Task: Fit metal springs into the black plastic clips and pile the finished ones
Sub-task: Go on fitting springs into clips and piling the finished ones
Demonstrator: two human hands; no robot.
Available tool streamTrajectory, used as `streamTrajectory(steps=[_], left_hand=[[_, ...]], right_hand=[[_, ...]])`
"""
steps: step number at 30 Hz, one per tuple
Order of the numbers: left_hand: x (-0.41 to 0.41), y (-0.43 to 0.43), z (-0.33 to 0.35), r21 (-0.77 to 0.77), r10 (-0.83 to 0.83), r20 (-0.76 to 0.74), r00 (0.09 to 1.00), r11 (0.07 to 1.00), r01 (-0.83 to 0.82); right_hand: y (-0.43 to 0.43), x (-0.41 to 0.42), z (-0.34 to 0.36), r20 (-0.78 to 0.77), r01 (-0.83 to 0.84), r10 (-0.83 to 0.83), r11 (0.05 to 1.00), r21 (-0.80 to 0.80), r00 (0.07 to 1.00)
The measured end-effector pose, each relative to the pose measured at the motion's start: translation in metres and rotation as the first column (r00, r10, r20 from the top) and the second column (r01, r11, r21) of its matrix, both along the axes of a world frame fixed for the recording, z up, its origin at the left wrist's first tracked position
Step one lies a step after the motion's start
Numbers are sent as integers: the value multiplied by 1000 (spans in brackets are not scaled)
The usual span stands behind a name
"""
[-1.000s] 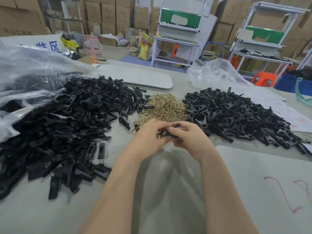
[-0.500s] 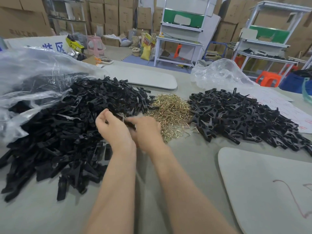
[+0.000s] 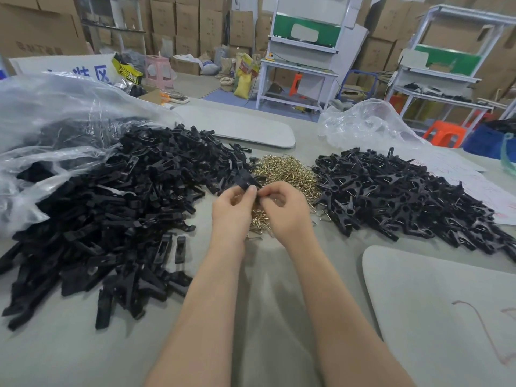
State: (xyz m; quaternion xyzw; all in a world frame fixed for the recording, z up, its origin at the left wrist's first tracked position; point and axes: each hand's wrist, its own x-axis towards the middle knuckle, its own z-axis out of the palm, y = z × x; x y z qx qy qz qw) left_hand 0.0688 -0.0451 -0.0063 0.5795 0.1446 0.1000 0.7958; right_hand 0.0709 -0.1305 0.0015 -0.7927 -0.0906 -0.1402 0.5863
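A big heap of loose black clip halves (image 3: 111, 208) covers the left of the table. A small mound of brass-coloured springs (image 3: 287, 174) lies in the middle, and a pile of assembled black clips (image 3: 405, 196) spreads to its right. Both hands meet just in front of the springs. My left hand (image 3: 233, 210) pinches black clip pieces (image 3: 247, 181) that stick up above its fingertips. My right hand (image 3: 284, 208) has its fingers curled and pinches at the same pieces from the right; what lies inside those fingers is hidden.
A crumpled clear plastic bag (image 3: 55, 127) lies behind the left heap and another clear bag (image 3: 368, 124) behind the right pile. Grey boards lie at the back centre (image 3: 237, 125) and front right (image 3: 446, 317). Beyond the table stand white workbenches and stacked cartons.
Half a second ago both hands were at the edge of the left heap; they have moved right to the springs, now with black clip pieces held between them.
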Motion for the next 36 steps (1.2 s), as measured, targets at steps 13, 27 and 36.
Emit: streamTrajectory(steps=[13,27,36], left_hand=[[-6,-9,-3,320,-220,87,972,930,182],[-5,-14,-4,432,-171,108,979,895,109],[-8,-14,-2,243,-213,170,962,955,168]], right_hand=[[-37,-11,-10,23,70,-69,996,-47,997],[-26,-12,-11,69,149,-154,986,74,986],[-37,-13,-9,30,112,-118,980,163,993]])
